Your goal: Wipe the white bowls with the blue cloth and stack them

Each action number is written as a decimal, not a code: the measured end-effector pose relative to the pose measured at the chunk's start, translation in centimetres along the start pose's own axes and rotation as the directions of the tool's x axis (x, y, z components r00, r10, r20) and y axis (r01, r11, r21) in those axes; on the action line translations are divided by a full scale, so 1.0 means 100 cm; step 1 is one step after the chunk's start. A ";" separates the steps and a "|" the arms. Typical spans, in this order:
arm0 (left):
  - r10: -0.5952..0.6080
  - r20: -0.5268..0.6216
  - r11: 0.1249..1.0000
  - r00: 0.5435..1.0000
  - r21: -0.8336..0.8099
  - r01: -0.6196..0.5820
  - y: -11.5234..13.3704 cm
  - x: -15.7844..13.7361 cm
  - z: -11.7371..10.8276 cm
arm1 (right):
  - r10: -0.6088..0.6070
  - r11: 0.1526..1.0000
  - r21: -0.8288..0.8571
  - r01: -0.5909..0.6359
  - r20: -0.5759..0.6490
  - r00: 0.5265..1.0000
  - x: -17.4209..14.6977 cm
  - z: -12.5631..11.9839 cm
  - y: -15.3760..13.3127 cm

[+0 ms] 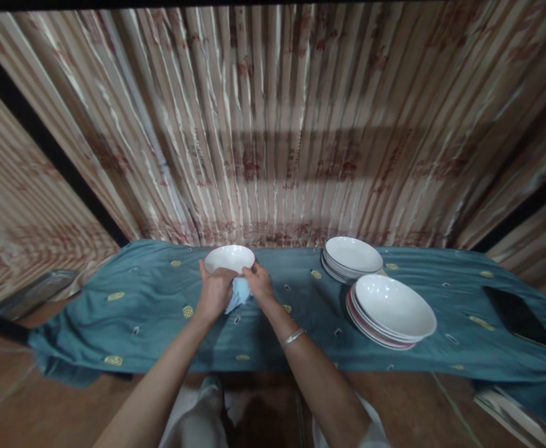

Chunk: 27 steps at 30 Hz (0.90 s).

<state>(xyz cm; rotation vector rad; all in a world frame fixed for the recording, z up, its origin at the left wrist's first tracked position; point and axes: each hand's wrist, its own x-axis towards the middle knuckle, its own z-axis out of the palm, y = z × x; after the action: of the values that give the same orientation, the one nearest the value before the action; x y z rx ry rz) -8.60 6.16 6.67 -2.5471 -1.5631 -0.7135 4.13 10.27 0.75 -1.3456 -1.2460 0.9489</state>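
Note:
Between my two hands is a white bowl (230, 257) with a thin reddish rim, tilted a little toward me. My left hand (215, 291) grips its left and near side, with the thumb out along the edge. Fingers of my right hand (258, 281) pinch the bowl's right rim. A light blue cloth (239, 294) hangs just below the bowl, between the hands; which hand has hold of it I cannot tell. A silvery bangle (294, 336) circles my right wrist.
To the right stand a stack of dark-rimmed white plates (353, 254) and, nearer me, a stack of white bowls (396, 305). A flat black object (520, 316) lies farther right on the teal tablecloth (160, 305). Pleated curtains (273, 124) hang behind, with dark poles at both sides.

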 end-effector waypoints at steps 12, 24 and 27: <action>0.115 -0.072 0.961 0.991 -0.245 -0.130 0.088 -0.049 0.035 | 0.009 0.999 -0.038 -0.012 -0.078 0.997 -0.079 -0.089 0.028; 0.164 0.074 0.923 0.984 -0.364 -0.126 0.100 -0.063 0.066 | -0.030 0.869 -0.494 -0.006 -0.066 0.997 -0.097 -0.158 0.007; 0.146 0.101 0.917 0.984 -0.386 -0.096 0.097 -0.067 0.069 | -0.191 0.930 -0.350 0.114 -0.194 0.962 -0.098 -0.170 -0.014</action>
<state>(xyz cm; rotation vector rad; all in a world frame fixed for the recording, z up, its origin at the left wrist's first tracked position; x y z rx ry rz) -0.39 -2.02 -0.61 -2.9918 -1.3974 -0.9363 18.96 -2.25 4.06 -1.5452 -1.3538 0.4695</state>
